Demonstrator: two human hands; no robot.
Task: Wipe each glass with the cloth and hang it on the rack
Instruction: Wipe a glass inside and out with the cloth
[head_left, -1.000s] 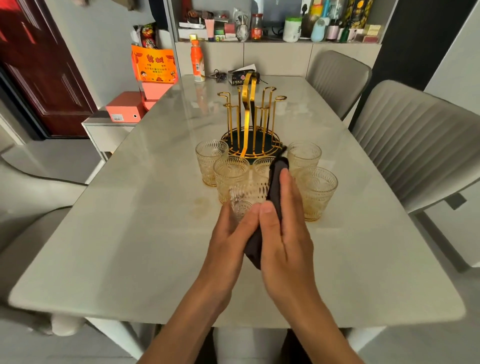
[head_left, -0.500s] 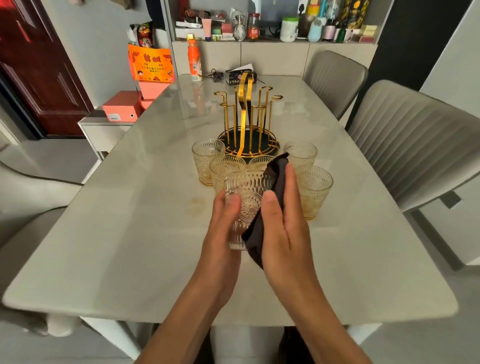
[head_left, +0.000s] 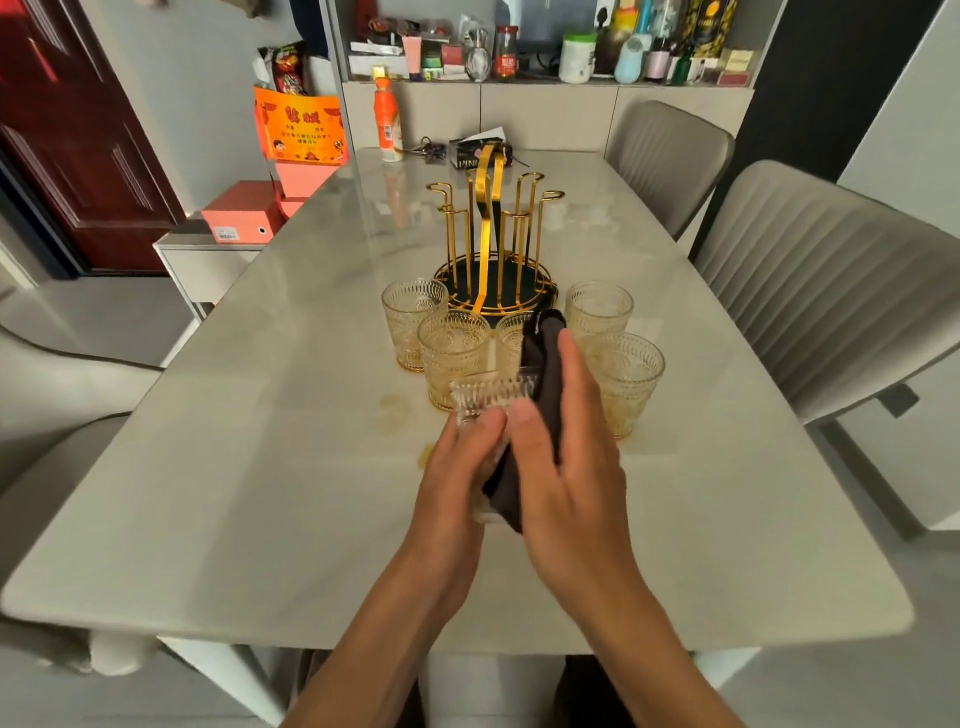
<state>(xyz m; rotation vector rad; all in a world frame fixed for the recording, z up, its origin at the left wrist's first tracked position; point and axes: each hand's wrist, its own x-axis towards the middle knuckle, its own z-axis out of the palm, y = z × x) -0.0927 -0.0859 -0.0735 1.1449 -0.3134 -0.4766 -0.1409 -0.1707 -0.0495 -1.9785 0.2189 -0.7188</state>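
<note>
The glass (head_left: 488, 402) has tipped since a moment ago: it stood upright between the hands then, and now it lies over on its side with the ribbed rim pointing away toward the rack. The left hand (head_left: 457, 467) grips it from the left, fingers curled round the wall, thumb up on top. The right hand (head_left: 566, 457) presses the dark cloth (head_left: 540, 395) against the other side, fingers stretched long over the fabric, thumb tucked in next to the left thumb. The cloth pokes up past the fingertips and hangs in a fold below the glass.

All of this is held above the table (head_left: 260, 493), near the front edge. Behind the hands stand five more glasses: one far left (head_left: 413, 325), one in front of it (head_left: 452, 358), a middle one (head_left: 511, 338) half hidden by the cloth, one at the back right (head_left: 598, 312) and one at the front right (head_left: 628, 382), just beside the right hand. They ring the near side of the gold rack (head_left: 493, 249), whose hooks are all bare.

Farther back on the table sit an orange bottle (head_left: 387, 122), some keys (head_left: 428, 151) and a dark box (head_left: 478, 153). Two grey chairs (head_left: 810, 280) line the right side, and a cluttered shelf (head_left: 545, 52) runs along the back wall.
</note>
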